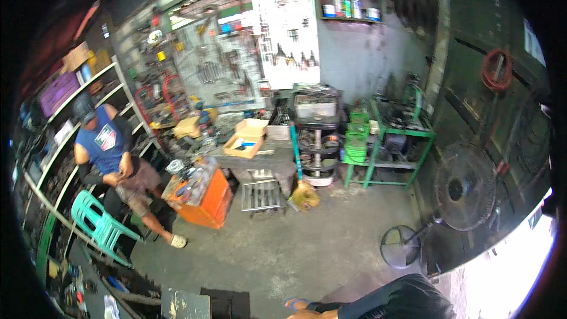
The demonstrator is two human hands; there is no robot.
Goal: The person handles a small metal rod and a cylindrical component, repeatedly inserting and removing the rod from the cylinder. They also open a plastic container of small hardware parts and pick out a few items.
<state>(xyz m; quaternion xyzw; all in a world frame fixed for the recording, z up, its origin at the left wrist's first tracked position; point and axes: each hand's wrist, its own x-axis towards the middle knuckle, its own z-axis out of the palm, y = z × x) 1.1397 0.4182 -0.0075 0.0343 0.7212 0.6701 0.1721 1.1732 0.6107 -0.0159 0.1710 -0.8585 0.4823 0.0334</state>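
Neither of my hands can be made out. At the lower edge a bent leg in dark trousers [396,301] reaches in, beside a foot in a blue flip-flop [295,303]. A strip of bare skin [313,314] is cut off there; I cannot tell what part of a body it is. On the left, a person in a blue sleeveless shirt [107,145] leans by the shelves, hands [125,165] together at the waist. What those hands hold, if anything, is too small to tell. An orange cabinet [207,204] with metal parts on top stands in front of that person.
Green plastic chairs [100,224] stand at the left. A workbench [236,156] bears an open cardboard box [247,137]; a broom [298,159] leans beside it. At the right are a green metal stand [393,133] and a pedestal fan [463,186]. Tools hang on the back wall.
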